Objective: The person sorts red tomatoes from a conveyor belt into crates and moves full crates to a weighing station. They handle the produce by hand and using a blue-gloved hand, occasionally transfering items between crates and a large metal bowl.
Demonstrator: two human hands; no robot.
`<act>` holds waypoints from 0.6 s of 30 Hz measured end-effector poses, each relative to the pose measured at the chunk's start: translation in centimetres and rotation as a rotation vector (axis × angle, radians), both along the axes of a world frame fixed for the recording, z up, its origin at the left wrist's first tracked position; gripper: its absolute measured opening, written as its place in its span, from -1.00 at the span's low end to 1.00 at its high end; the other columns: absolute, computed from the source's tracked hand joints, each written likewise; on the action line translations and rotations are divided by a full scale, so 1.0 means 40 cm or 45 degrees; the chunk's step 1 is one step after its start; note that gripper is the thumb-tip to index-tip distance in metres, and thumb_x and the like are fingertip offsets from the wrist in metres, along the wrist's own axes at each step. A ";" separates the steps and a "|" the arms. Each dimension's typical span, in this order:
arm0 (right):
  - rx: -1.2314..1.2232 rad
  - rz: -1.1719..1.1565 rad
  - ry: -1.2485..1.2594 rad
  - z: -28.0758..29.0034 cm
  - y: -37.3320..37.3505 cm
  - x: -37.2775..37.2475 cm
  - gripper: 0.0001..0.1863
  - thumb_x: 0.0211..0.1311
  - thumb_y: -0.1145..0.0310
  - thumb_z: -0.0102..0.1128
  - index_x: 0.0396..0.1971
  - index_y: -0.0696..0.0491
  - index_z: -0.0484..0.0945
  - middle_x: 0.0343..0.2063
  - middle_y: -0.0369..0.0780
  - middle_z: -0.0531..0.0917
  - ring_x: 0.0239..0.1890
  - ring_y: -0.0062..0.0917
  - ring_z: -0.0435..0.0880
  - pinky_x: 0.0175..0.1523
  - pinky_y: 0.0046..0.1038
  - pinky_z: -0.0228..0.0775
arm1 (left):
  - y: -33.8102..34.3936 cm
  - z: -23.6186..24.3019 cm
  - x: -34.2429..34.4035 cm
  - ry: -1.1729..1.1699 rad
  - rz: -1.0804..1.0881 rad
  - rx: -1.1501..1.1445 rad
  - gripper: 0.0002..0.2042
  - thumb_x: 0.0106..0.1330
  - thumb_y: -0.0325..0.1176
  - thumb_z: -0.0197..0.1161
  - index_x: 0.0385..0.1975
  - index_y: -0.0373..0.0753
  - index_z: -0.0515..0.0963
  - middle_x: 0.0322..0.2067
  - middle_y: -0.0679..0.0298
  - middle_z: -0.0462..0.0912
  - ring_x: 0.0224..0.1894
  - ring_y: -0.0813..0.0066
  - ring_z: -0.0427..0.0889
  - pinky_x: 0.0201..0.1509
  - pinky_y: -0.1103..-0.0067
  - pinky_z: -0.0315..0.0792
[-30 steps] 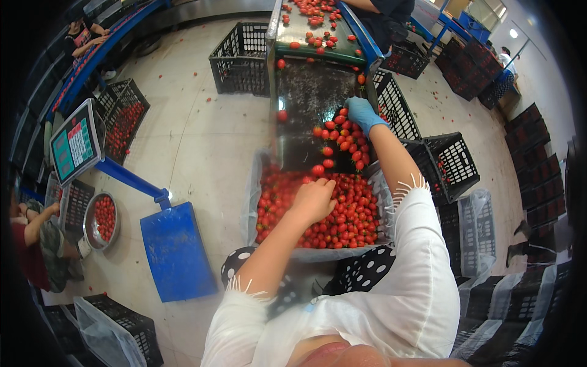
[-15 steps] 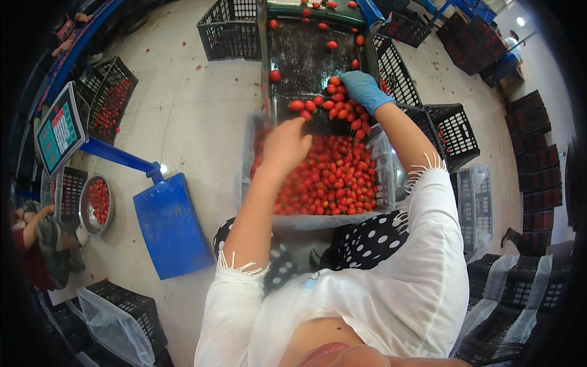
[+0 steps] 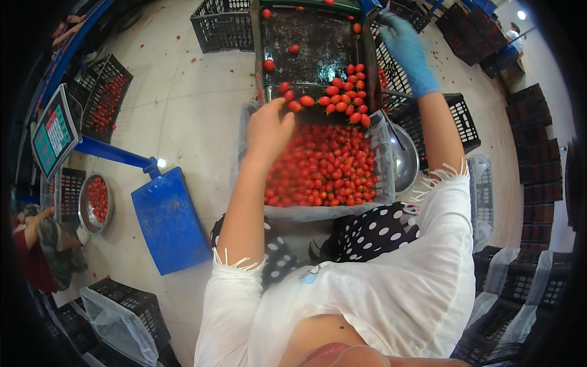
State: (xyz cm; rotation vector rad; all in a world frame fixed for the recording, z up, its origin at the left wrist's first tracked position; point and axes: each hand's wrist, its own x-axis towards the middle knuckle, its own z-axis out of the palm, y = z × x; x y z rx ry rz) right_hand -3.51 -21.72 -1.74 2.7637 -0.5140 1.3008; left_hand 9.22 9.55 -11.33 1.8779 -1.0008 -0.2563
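Cherry tomatoes [image 3: 348, 95] are gathered at the low end of a dark sloped chute [image 3: 318, 37], with a few more scattered higher up. Below the chute's lip, a crate with a clear plastic liner [image 3: 382, 165] is full of loose cherry tomatoes [image 3: 330, 168]. My left hand [image 3: 269, 128], bare, is at the lip's left side, thumb and forefinger apart, the fingertip close by several tomatoes. Wearing a blue glove, my right hand [image 3: 403, 46] is beyond the chute's right wall, over a black crate [image 3: 391, 67]. Its fingers look stretched apart, with nothing visible in them.
A metal bowl [image 3: 405, 159] is right of the lined crate. To the left stands a blue platform scale [image 3: 171, 220]. Further left are a bowl of tomatoes [image 3: 96, 205], a crate of tomatoes [image 3: 107, 98] and another person [image 3: 40, 244]. Stacked crates [image 3: 538, 153] line the right.
My right hand has left the tomatoes on the chute and moved right and away, past the chute's wall. My left hand has shifted slightly left. Several tomatoes have rolled lower.
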 end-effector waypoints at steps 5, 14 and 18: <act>0.814 0.649 0.921 -0.085 0.423 0.008 -0.79 0.12 0.29 0.06 -0.29 0.01 0.59 -0.38 -0.23 0.64 -0.42 -0.41 0.60 -0.26 -0.44 0.45 | 0.036 -0.004 0.024 0.020 0.018 -0.011 -0.68 0.09 -0.34 0.19 -0.15 -0.33 0.49 -0.27 0.06 0.60 -0.24 0.24 0.60 -0.13 0.47 0.45; 0.776 -0.333 1.274 -0.572 0.496 -0.124 -0.66 0.06 0.08 0.07 -0.27 0.00 0.52 -0.32 -0.08 0.58 -0.24 -0.22 0.58 -0.19 -0.19 0.41 | 0.046 -0.016 0.035 -0.034 0.034 -0.085 -0.68 0.05 -0.32 0.20 -0.19 -0.32 0.51 -0.41 0.06 0.59 -0.35 0.16 0.58 -0.23 0.40 0.43; 0.875 -0.065 1.109 -0.556 0.479 -0.162 -0.73 -0.04 0.28 0.09 -0.30 0.02 0.53 -0.33 -0.08 0.60 -0.27 -0.20 0.59 -0.14 -0.24 0.41 | 0.071 -0.008 0.045 -0.009 0.064 -0.077 -0.67 0.04 -0.30 0.21 -0.19 -0.30 0.52 -0.43 0.07 0.59 -0.36 0.16 0.57 -0.23 0.40 0.43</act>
